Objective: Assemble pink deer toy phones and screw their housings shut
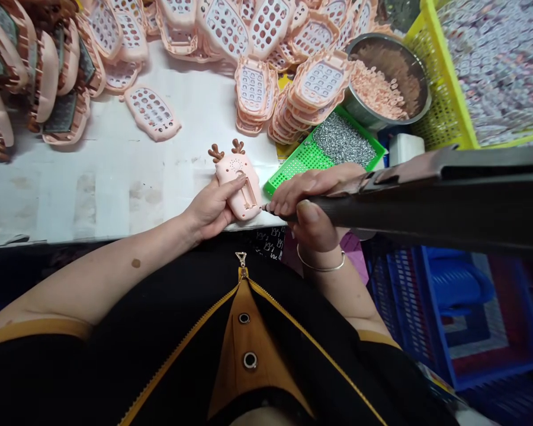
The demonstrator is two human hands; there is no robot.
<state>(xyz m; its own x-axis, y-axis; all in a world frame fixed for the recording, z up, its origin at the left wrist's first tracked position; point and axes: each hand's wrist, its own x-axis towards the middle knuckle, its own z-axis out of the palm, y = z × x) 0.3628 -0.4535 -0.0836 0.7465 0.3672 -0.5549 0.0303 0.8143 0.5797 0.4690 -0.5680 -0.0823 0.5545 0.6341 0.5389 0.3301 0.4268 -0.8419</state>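
Observation:
My left hand is wrapped round a pink toy phone with brown antlers, its back face up and the thumb lying by the battery recess. A long dark power screwdriver runs in from the right, and my right hand closes round its front end. Its tip meets or nearly meets the lower right corner of the toy phone; which of the two I cannot tell. Just beyond my right hand is a green basket holding silver screws.
Stacked pink front shells stand behind the basket, beside a metal bowl of small pink parts. A yellow crate is at the right. Half-assembled shells line the left, with one loose front shell nearer. Blue crates sit below right.

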